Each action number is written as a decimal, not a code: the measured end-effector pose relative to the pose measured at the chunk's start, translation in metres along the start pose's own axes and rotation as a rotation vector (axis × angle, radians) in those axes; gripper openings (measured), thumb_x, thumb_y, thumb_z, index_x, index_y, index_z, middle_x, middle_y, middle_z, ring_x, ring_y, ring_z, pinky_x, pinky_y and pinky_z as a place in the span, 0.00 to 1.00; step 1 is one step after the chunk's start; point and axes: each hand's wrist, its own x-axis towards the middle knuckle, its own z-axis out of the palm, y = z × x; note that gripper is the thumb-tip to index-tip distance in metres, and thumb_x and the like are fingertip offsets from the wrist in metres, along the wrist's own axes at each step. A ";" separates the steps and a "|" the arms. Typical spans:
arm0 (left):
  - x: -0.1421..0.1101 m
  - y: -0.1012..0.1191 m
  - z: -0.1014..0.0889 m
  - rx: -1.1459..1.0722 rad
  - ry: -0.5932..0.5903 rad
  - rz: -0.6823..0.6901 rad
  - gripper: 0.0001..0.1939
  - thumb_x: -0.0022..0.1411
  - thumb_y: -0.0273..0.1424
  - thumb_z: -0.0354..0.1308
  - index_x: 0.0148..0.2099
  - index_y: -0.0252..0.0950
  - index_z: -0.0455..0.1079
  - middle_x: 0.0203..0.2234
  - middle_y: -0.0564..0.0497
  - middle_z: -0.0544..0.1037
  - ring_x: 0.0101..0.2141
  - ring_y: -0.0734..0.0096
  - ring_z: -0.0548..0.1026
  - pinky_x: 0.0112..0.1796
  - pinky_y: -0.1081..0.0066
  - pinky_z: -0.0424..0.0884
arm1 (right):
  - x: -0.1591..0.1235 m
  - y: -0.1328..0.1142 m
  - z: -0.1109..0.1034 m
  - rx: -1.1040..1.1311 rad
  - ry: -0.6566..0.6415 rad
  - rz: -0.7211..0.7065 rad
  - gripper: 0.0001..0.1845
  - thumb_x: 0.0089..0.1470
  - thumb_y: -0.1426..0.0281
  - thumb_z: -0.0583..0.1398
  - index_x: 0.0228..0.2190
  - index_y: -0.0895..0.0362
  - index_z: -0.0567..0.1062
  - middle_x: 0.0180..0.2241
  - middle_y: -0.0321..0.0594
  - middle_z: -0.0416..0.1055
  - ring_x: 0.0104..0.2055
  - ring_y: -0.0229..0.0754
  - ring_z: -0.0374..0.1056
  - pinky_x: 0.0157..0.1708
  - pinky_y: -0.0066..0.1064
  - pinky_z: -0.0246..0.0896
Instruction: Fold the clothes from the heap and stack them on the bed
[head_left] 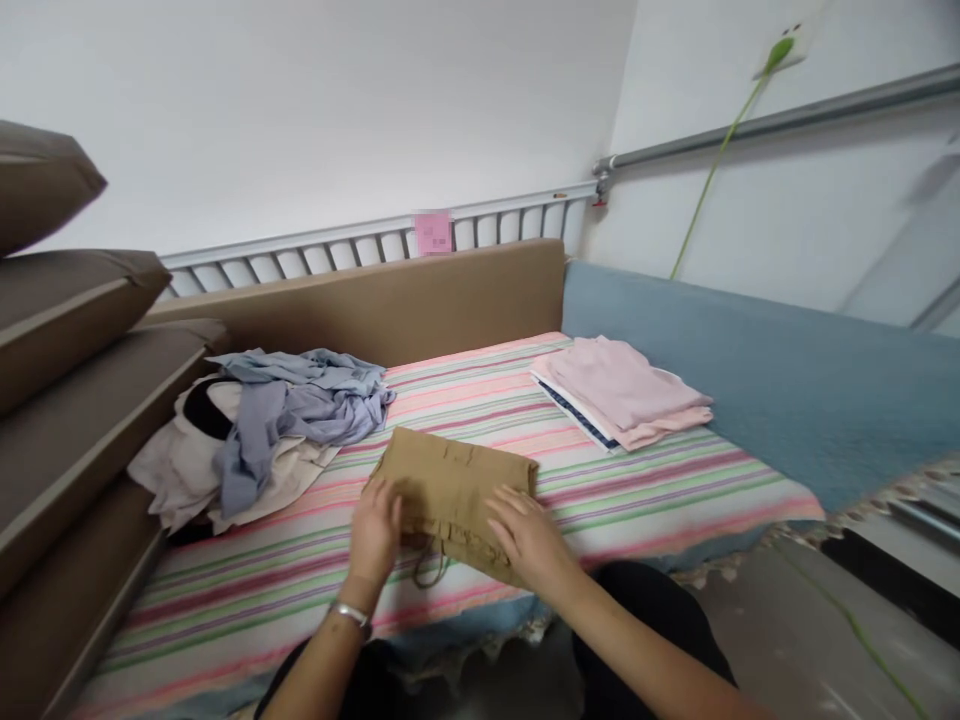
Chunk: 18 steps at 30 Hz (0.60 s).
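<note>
The left hand (377, 530), loosely bent, touches the left edge of a folded khaki drawstring garment (454, 480), grip unclear; the right hand (536, 545) rests open on its right. Its gathered near edge trails a cord loop over striped cloth (247, 605).

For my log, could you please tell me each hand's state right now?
Left hand: at the left edge of the folded tan garment; grip unclear.
Right hand: open, resting on that garment.

Striped seat cover (285, 580), folded khaki garment (457, 478) near the front, rumpled clothes heap (315, 405) at left, pink-topped folded stack (622, 390) at right
</note>
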 end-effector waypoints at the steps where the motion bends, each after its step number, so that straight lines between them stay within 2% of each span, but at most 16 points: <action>1: 0.004 0.016 0.006 0.013 -0.018 -0.004 0.21 0.65 0.34 0.41 0.55 0.33 0.64 0.55 0.40 0.68 0.57 0.60 0.62 0.56 0.56 0.58 | 0.005 0.002 0.004 -0.032 -0.005 0.002 0.20 0.59 0.67 0.50 0.50 0.57 0.70 0.56 0.47 0.64 0.59 0.48 0.55 0.58 0.46 0.49; 4: 0.011 0.051 0.026 0.074 -0.085 -0.039 0.27 0.64 0.40 0.43 0.61 0.31 0.58 0.60 0.37 0.59 0.61 0.50 0.53 0.58 0.49 0.52 | 0.013 0.009 0.022 -0.119 -0.070 -0.012 0.25 0.57 0.61 0.53 0.55 0.54 0.65 0.62 0.47 0.53 0.65 0.50 0.44 0.61 0.50 0.40; 6: 0.010 0.056 0.037 0.131 -0.112 -0.086 0.30 0.63 0.44 0.44 0.62 0.33 0.56 0.62 0.36 0.56 0.62 0.46 0.50 0.57 0.44 0.49 | 0.013 0.013 0.036 -0.145 -0.112 -0.038 0.28 0.56 0.58 0.54 0.57 0.50 0.63 0.64 0.45 0.48 0.66 0.51 0.40 0.61 0.52 0.36; 9: 0.005 0.040 0.049 0.213 -0.165 -0.159 0.31 0.61 0.47 0.45 0.62 0.37 0.57 0.61 0.35 0.56 0.61 0.41 0.50 0.55 0.39 0.48 | 0.009 0.021 0.059 -0.152 -0.164 -0.055 0.30 0.55 0.54 0.54 0.58 0.46 0.60 0.64 0.44 0.47 0.66 0.53 0.39 0.61 0.55 0.34; 12: -0.001 0.021 0.058 0.241 -0.203 -0.184 0.31 0.61 0.47 0.46 0.63 0.41 0.55 0.62 0.36 0.56 0.61 0.41 0.52 0.55 0.40 0.49 | 0.005 0.026 0.077 -0.151 -0.168 -0.042 0.32 0.55 0.54 0.54 0.60 0.45 0.56 0.64 0.46 0.46 0.66 0.54 0.39 0.60 0.56 0.33; 15: -0.004 0.014 0.064 0.243 -0.218 -0.186 0.31 0.61 0.48 0.44 0.64 0.43 0.53 0.63 0.37 0.54 0.61 0.42 0.51 0.54 0.40 0.50 | 0.004 0.027 0.081 -0.147 -0.164 -0.032 0.32 0.55 0.54 0.54 0.60 0.45 0.55 0.64 0.46 0.45 0.66 0.54 0.38 0.60 0.56 0.32; 18: -0.003 0.013 0.068 0.265 -0.220 -0.183 0.31 0.62 0.48 0.43 0.64 0.41 0.52 0.63 0.36 0.54 0.61 0.42 0.51 0.54 0.40 0.51 | 0.005 0.024 0.074 -0.133 -0.188 -0.012 0.33 0.54 0.52 0.54 0.60 0.45 0.55 0.65 0.44 0.44 0.66 0.53 0.36 0.61 0.54 0.31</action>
